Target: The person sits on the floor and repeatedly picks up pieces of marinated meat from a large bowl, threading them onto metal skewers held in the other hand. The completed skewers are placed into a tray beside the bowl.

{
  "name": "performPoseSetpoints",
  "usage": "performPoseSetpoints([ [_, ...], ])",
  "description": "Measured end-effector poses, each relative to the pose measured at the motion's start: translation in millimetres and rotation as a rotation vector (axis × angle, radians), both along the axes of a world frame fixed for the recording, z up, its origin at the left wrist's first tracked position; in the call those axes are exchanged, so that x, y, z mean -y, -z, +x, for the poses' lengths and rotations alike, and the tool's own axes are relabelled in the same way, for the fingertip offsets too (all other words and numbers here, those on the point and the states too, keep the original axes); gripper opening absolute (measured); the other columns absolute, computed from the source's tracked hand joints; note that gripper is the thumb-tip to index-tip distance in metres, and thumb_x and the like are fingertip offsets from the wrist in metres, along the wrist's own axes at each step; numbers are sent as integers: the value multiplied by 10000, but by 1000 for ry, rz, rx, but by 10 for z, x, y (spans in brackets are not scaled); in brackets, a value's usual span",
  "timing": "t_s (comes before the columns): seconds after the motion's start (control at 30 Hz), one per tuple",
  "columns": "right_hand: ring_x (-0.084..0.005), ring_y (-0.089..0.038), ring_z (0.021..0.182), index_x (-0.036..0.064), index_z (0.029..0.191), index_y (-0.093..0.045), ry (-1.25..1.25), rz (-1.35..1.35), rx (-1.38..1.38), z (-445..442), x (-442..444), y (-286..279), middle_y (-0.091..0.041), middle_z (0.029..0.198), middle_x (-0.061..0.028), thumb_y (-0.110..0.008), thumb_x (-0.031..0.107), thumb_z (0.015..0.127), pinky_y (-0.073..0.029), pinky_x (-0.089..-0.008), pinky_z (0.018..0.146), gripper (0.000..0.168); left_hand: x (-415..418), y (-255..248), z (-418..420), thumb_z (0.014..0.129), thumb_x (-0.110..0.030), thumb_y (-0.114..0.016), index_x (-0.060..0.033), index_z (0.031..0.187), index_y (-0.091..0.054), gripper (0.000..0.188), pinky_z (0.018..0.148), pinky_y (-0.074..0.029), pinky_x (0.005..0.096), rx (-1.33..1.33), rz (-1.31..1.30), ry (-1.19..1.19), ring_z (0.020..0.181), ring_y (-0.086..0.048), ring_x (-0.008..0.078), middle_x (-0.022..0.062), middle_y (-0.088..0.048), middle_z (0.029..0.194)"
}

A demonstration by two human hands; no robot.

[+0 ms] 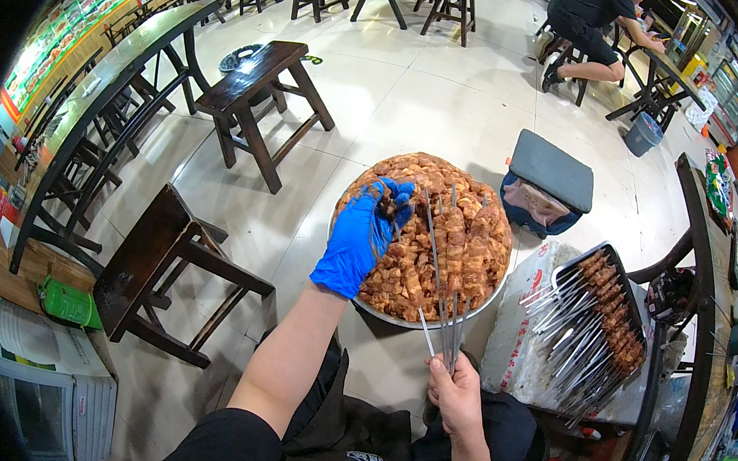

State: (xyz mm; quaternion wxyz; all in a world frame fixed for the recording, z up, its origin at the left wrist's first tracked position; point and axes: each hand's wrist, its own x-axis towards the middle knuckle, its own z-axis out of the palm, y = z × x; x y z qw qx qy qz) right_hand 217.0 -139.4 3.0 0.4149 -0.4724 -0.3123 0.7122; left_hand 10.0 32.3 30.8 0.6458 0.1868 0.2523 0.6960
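A wide round metal basin (495, 302) heaped with marinated meat pieces (404, 281) stands before me. My left hand (369, 230), in a blue glove, is over the left part of the heap, its fingers bent around some meat. My bare right hand (454, 384) grips the lower ends of several metal skewers (435, 241). Some of these carry threaded meat (464, 251) and lie over the heap; one near the middle shows a bare upper length. To the right, a black-and-white tray (632, 292) holds many meat skewers (610, 310), their bare ends pointing left and down.
The tray rests on a white foam box (511, 353). A cushioned fabric stool (550, 175) stands beyond the basin. Wooden stools (257, 77) and a long table (132, 43) are at left, a wooden counter (703, 320) at right. A person (586, 24) sits at a far table.
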Motion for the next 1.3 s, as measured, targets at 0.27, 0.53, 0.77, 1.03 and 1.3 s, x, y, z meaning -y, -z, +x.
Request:
performPoseSetpoints([
  [0.27,-10,-308,456,37,951,-535,-8,-16,24,6,1,-4,-389,600,71,-541,129,943,-232,-176,404,93,39,21,-11,972,-233,-486,-65,962,-555,182,533,-393,218,-276,-46,3,597,-437,75,54,-597,852],
  [0.53,-10,-311,453,43,951,-540,-8,-5,15,-26,17,22,-386,595,73,-544,132,941,-231,-178,403,90,36,57,43,951,-214,-486,-59,934,-540,165,512,-381,228,-249,-139,-54,571,-441,83,67,-601,806],
  [0.77,-20,-296,425,38,955,-539,-3,-38,-70,-63,-3,-68,-368,566,68,-541,126,938,-223,-190,392,89,48,144,165,966,-243,-464,-78,912,-524,184,542,-410,245,-260,-135,-103,591,-474,88,85,-632,809],
  [1.03,-33,-270,414,41,954,-527,-34,-108,-220,-75,-21,-157,-346,542,52,-535,124,936,-216,-194,386,85,52,223,259,975,-222,-434,-68,932,-542,193,600,-453,265,-427,-5,-233,648,-517,107,70,-636,826],
  [1.3,-34,-322,434,28,969,-528,72,-43,-153,-145,-52,-138,-395,559,49,-529,115,945,-230,-201,391,91,194,262,414,988,-241,-421,-54,1009,-539,223,668,-469,275,-387,-40,-5,729,-548,126,77,-643,921],
])
